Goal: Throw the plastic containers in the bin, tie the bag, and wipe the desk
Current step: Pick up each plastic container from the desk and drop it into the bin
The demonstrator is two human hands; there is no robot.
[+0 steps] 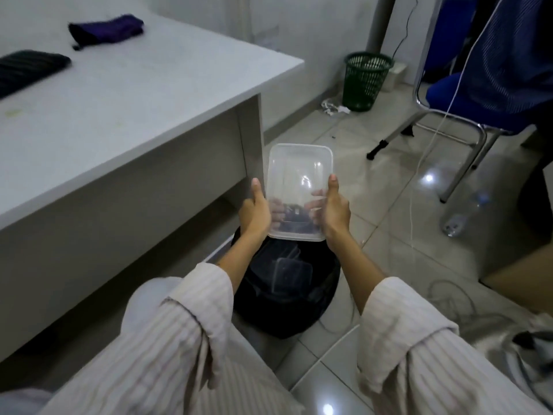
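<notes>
— What does the room look like, and the surface?

— A pale grey desk (125, 94) with a smooth, flat top fills the left side. On it lie a purple cloth (107, 28), bunched and soft-looking, and a dark ribbed item (27, 68) at the far left edge. The floor (389, 205) is glossy light tile that throws back ceiling lights. Against the far wall stands a green mesh wastebasket (366, 79), and to the right a blue chair (466, 94) on a chrome tube frame, with a thin white cable (431, 145) hanging past it. A clear plastic bottle (466, 214) lies on the tiles near the chair.

— And the materials of the task's things?

— The plastic container (299, 187) is clear, thin-walled and rectangular with rounded corners and a raised rim. Below it sits the bin (287, 295), round and lined with a black bag (326, 301), shiny and creased. More clear containers (287, 271) already lie inside.

— How do the hands stand?

— The left hand (254, 211) grips the container's left edge, thumb up along the rim, fingers curled beneath and visible through the plastic. The right hand (336, 211) holds the right edge the same way. Both wear striped, pale sleeves (191, 324). The container is held in the air, just above the bin's mouth, beside the desk's end panel.
</notes>
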